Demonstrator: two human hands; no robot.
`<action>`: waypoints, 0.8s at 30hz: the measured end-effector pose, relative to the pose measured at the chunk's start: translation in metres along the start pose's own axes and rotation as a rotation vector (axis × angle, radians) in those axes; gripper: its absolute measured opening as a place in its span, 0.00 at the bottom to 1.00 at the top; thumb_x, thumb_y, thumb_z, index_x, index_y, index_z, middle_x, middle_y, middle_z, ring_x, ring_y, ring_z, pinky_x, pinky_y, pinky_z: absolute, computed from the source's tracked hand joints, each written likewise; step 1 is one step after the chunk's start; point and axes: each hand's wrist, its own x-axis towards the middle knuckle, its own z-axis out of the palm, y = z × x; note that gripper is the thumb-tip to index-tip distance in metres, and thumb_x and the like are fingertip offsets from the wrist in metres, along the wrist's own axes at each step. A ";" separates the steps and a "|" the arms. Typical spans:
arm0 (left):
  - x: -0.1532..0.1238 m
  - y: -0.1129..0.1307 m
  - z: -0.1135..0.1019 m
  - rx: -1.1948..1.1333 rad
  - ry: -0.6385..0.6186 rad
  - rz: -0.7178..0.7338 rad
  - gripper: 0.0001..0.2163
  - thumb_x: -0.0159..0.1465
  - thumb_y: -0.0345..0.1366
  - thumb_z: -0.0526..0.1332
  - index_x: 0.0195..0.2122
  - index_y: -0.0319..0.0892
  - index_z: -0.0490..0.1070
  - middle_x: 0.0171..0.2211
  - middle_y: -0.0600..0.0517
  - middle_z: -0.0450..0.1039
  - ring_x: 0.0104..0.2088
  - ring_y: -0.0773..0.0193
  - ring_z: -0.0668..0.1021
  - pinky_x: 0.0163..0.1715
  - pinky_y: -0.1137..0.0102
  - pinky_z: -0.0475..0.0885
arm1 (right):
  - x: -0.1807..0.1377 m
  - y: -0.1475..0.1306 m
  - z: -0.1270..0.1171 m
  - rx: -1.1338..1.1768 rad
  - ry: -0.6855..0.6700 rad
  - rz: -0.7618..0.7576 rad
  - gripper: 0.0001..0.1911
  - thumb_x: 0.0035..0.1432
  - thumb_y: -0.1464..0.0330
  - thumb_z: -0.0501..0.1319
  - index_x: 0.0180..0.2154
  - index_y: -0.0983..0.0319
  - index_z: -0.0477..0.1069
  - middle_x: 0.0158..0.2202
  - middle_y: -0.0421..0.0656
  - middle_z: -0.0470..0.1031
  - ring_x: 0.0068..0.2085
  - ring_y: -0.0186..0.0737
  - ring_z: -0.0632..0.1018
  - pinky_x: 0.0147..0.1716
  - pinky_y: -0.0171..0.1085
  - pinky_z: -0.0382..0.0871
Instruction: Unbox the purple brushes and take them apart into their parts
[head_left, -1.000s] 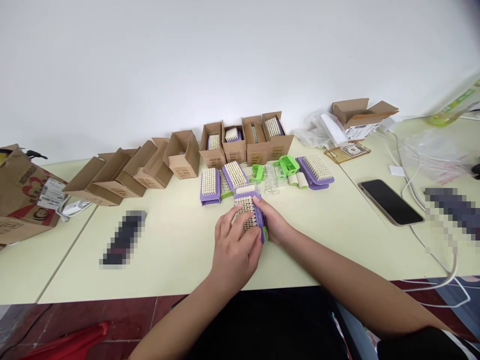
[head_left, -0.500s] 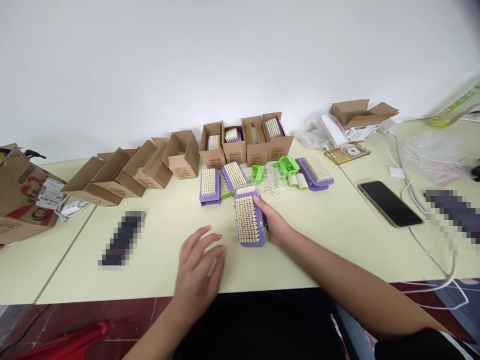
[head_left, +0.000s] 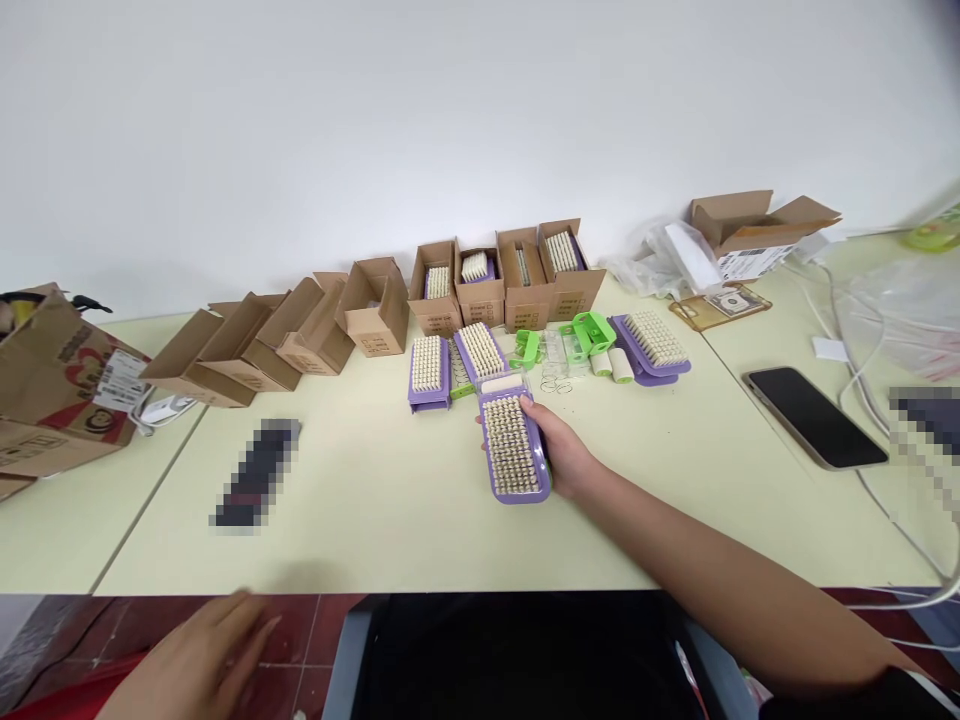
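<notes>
My right hand (head_left: 568,450) is closed around a purple bristled brush (head_left: 513,440), its cream tufts facing up at me. The brush has a pale roller-like piece at its far end under clear plastic. My left hand (head_left: 206,650) hangs over the floor below the table's front edge, empty, slightly blurred, thumb apart from the fingers. Beyond the held brush lie two more purple bristled pieces, one on the left (head_left: 429,370) and one in the middle (head_left: 480,350). Green plastic parts (head_left: 592,332), small cream rollers (head_left: 620,366), thin wire rings (head_left: 556,383) and another purple brush (head_left: 651,345) are to the right.
Several open cardboard boxes line the wall, including a box (head_left: 371,305) with others holding bristled pieces. A dark pixelated object (head_left: 255,475) lies at left, beside a larger carton (head_left: 67,390). A phone (head_left: 816,415), white cables and plastic bags occupy the right.
My left hand has moved left and down, from above the table to below its front edge. The right hand still grips the brush. The view has shifted slightly.
</notes>
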 end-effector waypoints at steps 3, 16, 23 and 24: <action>0.053 0.075 -0.020 -0.131 0.185 0.185 0.14 0.74 0.49 0.64 0.56 0.54 0.80 0.55 0.48 0.83 0.52 0.48 0.86 0.53 0.57 0.84 | 0.000 -0.001 0.001 0.001 -0.047 -0.013 0.24 0.69 0.47 0.67 0.53 0.58 0.80 0.47 0.50 0.89 0.40 0.52 0.88 0.39 0.47 0.84; 0.242 0.229 0.028 -0.718 0.283 0.713 0.36 0.68 0.66 0.68 0.68 0.48 0.73 0.63 0.39 0.72 0.72 0.39 0.67 0.74 0.39 0.63 | -0.002 -0.009 0.002 -0.038 -0.070 -0.087 0.33 0.68 0.38 0.64 0.54 0.59 0.80 0.46 0.50 0.88 0.41 0.50 0.87 0.41 0.46 0.84; 0.235 0.220 0.046 -0.629 0.109 0.786 0.77 0.39 0.67 0.84 0.83 0.52 0.39 0.77 0.31 0.50 0.78 0.23 0.53 0.74 0.27 0.57 | 0.001 -0.011 -0.004 -0.012 -0.023 -0.043 0.33 0.69 0.37 0.63 0.55 0.57 0.80 0.43 0.49 0.88 0.42 0.53 0.88 0.43 0.50 0.84; 0.235 0.221 0.047 -0.621 0.102 0.791 0.78 0.41 0.65 0.84 0.83 0.52 0.35 0.77 0.30 0.49 0.79 0.22 0.52 0.74 0.26 0.57 | 0.001 -0.010 -0.004 -0.009 -0.020 -0.035 0.33 0.69 0.37 0.63 0.56 0.57 0.80 0.43 0.49 0.88 0.42 0.53 0.88 0.43 0.50 0.84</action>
